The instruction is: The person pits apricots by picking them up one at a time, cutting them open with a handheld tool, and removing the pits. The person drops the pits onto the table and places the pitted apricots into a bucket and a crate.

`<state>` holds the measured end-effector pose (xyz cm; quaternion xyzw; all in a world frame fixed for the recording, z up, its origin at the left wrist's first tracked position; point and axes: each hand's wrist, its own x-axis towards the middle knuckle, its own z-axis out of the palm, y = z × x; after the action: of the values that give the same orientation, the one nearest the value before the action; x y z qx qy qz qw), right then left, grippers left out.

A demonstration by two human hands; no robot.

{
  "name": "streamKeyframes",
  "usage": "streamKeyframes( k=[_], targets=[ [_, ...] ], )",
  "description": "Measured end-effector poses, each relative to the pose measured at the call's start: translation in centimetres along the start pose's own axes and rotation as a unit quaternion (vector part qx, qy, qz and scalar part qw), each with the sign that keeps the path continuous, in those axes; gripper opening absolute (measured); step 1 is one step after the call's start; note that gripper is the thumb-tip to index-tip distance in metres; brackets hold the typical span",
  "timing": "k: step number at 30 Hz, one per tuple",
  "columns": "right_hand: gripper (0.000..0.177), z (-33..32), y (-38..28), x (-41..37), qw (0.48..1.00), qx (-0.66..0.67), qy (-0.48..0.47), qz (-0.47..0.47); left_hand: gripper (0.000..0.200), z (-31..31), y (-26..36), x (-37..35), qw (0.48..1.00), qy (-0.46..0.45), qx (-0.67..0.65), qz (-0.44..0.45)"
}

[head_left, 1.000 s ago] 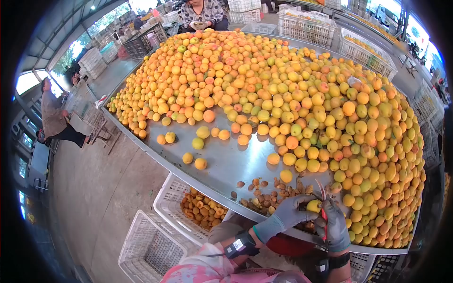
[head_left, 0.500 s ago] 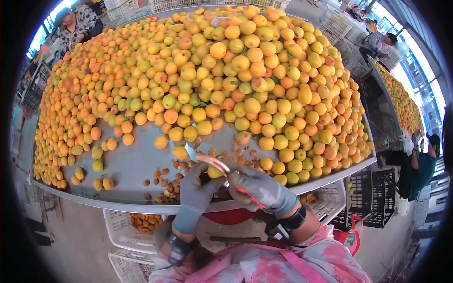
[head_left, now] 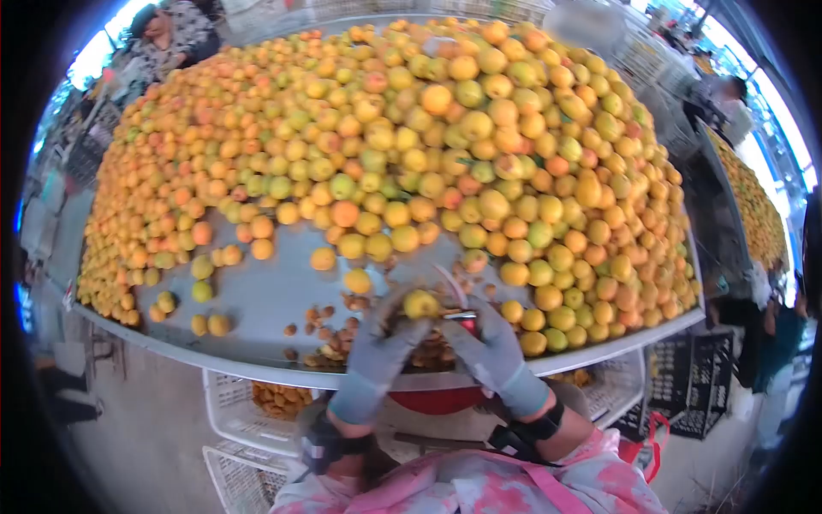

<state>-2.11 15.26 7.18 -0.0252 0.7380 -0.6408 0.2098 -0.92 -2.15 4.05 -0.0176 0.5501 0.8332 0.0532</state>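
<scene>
My left hand (head_left: 381, 343), in a grey glove, grips a yellow apricot (head_left: 420, 304) at its fingertips. My right hand (head_left: 488, 343), gloved the same way, is closed on a red-handled hand tool (head_left: 465, 320). The tool has a metal part pointing toward the apricot and a pale curved arm rising above the fingers; its exact kind is hard to make out. Both hands are close together over the near edge of the metal table (head_left: 248, 317). Brown apricot pits (head_left: 338, 338) lie on the table beside and beneath them.
A big heap of apricots (head_left: 360, 128) covers most of the table. Below the near edge stand white crates, one with orange apricot pieces (head_left: 287, 403). Black crates (head_left: 689, 377) are at the right. Other people sit at the far left (head_left: 175, 38) and right (head_left: 719, 98).
The apricot now shows clearly at my left fingertips. My right hand has turned the tool, so its curved arm points up instead of across to the left. The whole view has shifted slightly.
</scene>
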Motion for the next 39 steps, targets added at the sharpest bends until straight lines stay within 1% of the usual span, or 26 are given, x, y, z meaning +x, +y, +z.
streamKeyframes(
  k=[1, 2, 3, 4, 5, 6, 7, 8, 9, 11, 13, 15, 17, 20, 24, 26, 27, 29, 30, 31, 32, 34, 35, 36, 37, 39],
  targets=[
    [0.039, 0.3, -0.4, 0.4, 0.999, -0.032, 0.025, -0.003, 0.05, -0.3, -0.5, -0.1, 0.999, 0.014, 0.04, -0.008],
    [0.037, 0.4, -1.2, 0.4, 0.999, 0.017, 0.018, 0.037, 0.05, -0.3, -1.1, -0.2, 1.0, 0.007, 0.017, -0.008],
    [0.037, 0.8, -1.2, 0.7, 0.999, 0.024, -0.003, 0.022, 0.049, -0.3, -1.4, -0.3, 1.0, -0.001, -0.009, -0.008],
    [0.037, 1.1, -1.0, 0.8, 0.998, 0.061, 0.017, -0.028, 0.049, -0.3, -1.3, -0.4, 1.0, 0.013, 0.002, 0.006],
    [0.038, 1.3, -0.8, 0.9, 0.992, 0.097, 0.042, -0.073, 0.049, -0.2, -1.2, -0.5, 1.0, -0.007, 0.006, 0.008],
    [0.038, 1.2, -0.9, 0.8, 0.992, 0.098, 0.031, -0.079, 0.048, -0.1, -1.2, -0.6, 1.0, -0.03, 0.008, 0.007],
    [0.038, 1.0, -1.0, 0.8, 0.993, 0.115, 0.033, -0.021, 0.048, 0.0, -1.1, -0.6, 1.0, -0.022, 0.01, 0.013],
    [0.038, 0.8, -1.0, 0.7, 0.99, 0.13, 0.034, 0.038, 0.048, 0.0, -1.0, -0.8, 0.994, -0.026, 0.091, 0.06],
    [0.038, 0.8, -0.7, 0.9, 0.991, 0.13, 0.025, 0.034, 0.049, 0.1, -0.7, -0.8, 0.979, -0.029, 0.173, 0.105],
    [0.038, 1.0, 0.1, 1.3, 0.994, 0.102, 0.039, -0.001, 0.05, 0.1, -0.5, -1.0, 0.969, -0.026, 0.213, 0.121],
    [0.038, 1.2, 0.1, 1.4, 0.994, 0.102, 0.031, -0.023, 0.05, 0.2, -0.3, -1.2, 0.991, -0.035, 0.104, 0.071],
    [0.038, 1.3, -0.8, 0.9, 0.992, 0.124, 0.025, 0.02, 0.048, -0.1, 0.2, -1.3, 0.985, -0.039, 0.135, 0.096],
    [0.039, 1.4, -1.3, 0.8, 0.991, 0.131, 0.018, 0.029, 0.047, -0.3, 0.4, -1.3, 0.996, -0.046, 0.061, 0.038],
    [0.041, 1.4, -1.1, 0.8, 0.989, 0.14, 0.014, 0.035, 0.045, -0.2, -0.1, -1.2, 0.999, -0.027, 0.005, 0.017],
    [0.043, 1.2, -1.3, 0.8, 0.986, 0.159, -0.008, 0.053, 0.041, 0.0, -1.4, -1.1, 0.999, -0.013, -0.022, 0.045],
    [0.044, 1.0, -1.3, 0.8, 0.984, 0.163, -0.002, 0.067, 0.043, 0.3, -1.2, -1.2, 0.966, 0.024, 0.195, 0.168],
    [0.044, 1.0, -0.8, 0.9, 0.983, 0.169, -0.007, 0.075, 0.043, 0.2, -1.5, -1.2, 0.97, 0.009, 0.185, 0.16],
    [0.043, 0.9, -0.3, 0.9, 0.98, 0.179, 0.007, 0.082, 0.042, -0.2, -2.5, -0.9, 0.951, 0.026, 0.251, 0.177],
    [0.043, 1.0, 0.0, 0.9, 0.979, 0.185, 0.023, 0.082, 0.04, 0.4, -2.1, -0.9, 0.963, 0.045, 0.218, 0.153],
    [0.042, 0.7, 1.3, 1.5, 0.984, 0.167, -0.003, 0.064, 0.039, 0.8, -1.8, -0.9, 0.971, 0.065, 0.188, 0.129],
    [0.043, 1.0, 1.8, 1.5, 0.982, 0.183, 0.004, 0.043, 0.04, 0.8, -2.2, -0.9, 0.981, 0.054, 0.15, 0.114],
    [0.038, 0.8, 0.2, 1.0, 0.982, 0.177, 0.004, 0.073, 0.041, 0.8, -2.4, -0.8, 0.99, 0.028, 0.104, 0.089],
    [0.036, 0.5, -1.0, 0.7, 0.981, 0.18, -0.015, 0.068, 0.044, 0.8, -1.7, -0.8, 0.998, 0.028, 0.02, 0.057],
    [0.036, 0.2, -1.3, 0.4, 0.981, 0.18, -0.008, 0.069, 0.049, 1.0, -1.1, -0.8, 0.997, 0.033, -0.058, 0.026],
    [0.032, 0.1, -1.4, 0.3, 0.98, 0.185, -0.01, 0.07, 0.049, 1.3, -0.6, -0.7, 0.998, 0.032, -0.057, 0.025],
    [0.029, 0.3, -1.3, 0.3, 0.979, 0.194, -0.018, 0.068, 0.053, 1.5, 0.1, -0.5, 0.988, 0.061, -0.138, -0.016]
  ],
)
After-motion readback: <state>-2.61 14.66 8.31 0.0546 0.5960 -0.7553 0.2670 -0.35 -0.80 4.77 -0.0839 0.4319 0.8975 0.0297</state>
